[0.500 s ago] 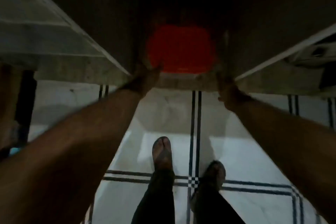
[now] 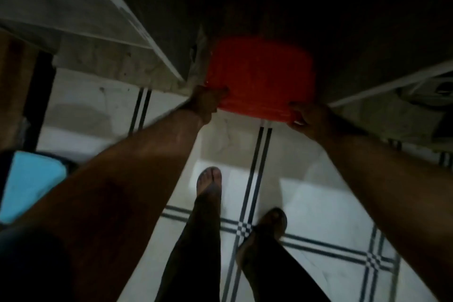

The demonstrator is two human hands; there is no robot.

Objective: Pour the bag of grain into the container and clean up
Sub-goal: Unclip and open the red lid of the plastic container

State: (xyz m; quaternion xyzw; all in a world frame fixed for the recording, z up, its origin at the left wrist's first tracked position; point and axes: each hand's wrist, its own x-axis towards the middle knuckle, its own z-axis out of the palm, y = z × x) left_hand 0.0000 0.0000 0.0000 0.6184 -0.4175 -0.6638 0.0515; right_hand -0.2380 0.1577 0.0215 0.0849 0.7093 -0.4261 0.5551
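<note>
A red container (image 2: 261, 76) with a flat red lid sits in a dark recess between two stone slabs, its near edge over the floor. My left hand (image 2: 204, 102) grips its near left corner. My right hand (image 2: 307, 117) grips its near right corner. Both arms stretch forward and down. The container's body under the lid is hidden in the dark. No grain bag is in view.
A stone shelf edge (image 2: 137, 27) runs along the left and another slab edge (image 2: 392, 86) along the right. My two feet (image 2: 210, 184) stand on a white tiled floor (image 2: 318, 203) with dark lines. A blue object (image 2: 29, 184) lies at the far left.
The red container has come forward out of the recess toward me, with both hands on its near corners. The view has shifted, and a blue object now shows at the left.
</note>
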